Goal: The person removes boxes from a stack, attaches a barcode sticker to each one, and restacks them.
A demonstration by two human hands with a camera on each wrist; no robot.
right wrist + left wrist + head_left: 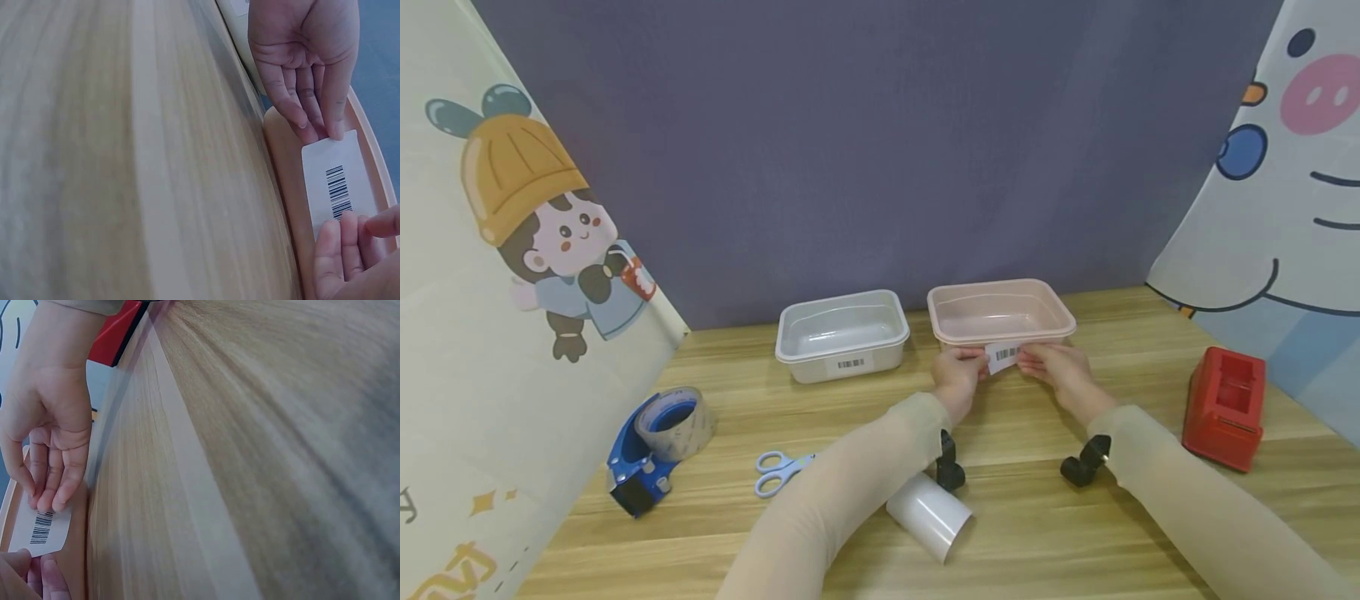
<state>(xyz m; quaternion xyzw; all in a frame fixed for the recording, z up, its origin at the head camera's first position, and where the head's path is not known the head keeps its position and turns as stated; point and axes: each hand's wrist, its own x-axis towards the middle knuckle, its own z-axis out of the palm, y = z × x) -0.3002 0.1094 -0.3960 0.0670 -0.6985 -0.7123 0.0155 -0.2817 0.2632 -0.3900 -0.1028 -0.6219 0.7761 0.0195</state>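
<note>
A white barcode label [1002, 357] is stretched between both hands at the front wall of the pink plastic container [1000, 338]. My left hand [957, 382] pinches its left end between thumb and fingers. On the right end are the fingertips and thumb of my right hand [1063, 375], the fingers lying partly over the printed side. In the right wrist view the barcode label [336, 181] lies close along the pink wall, its bars visible between the two hands. The left wrist view has the right hand [53, 425] above the label and only the left fingertips at the bottom corner.
A grey-white container [880, 358] with a similar barcode label [850, 364] stands to the left. Blue-handled scissors [778, 473], a blue tape dispenser [628, 454] with a tape roll [688, 433], a curled white sheet [931, 515] and a red tape dispenser [1223, 408] lie on the wooden table.
</note>
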